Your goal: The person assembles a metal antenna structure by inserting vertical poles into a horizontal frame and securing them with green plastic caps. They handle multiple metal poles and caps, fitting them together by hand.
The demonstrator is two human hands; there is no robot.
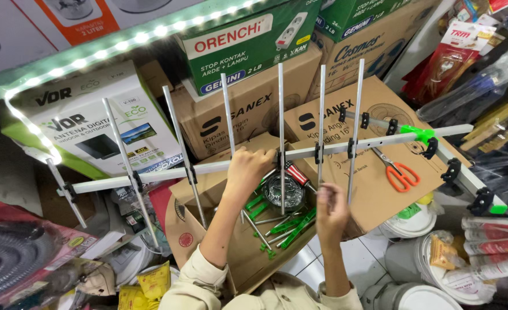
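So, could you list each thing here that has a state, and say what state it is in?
antenna boom: horizontal, gripped by the left hand
antenna rods: mounted across the boom, some tilted
right hand: fingers pinched at the lower end of one rod
open carton: flaps open, green parts inside
orange scissors: closed, lying flat on a brown box
white bucket: lid on

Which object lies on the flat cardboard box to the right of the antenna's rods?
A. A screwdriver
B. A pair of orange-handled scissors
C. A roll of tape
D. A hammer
B: a pair of orange-handled scissors lies on the cardboard box, just below the antenna boom and to the right of the rod pinched by the right hand.
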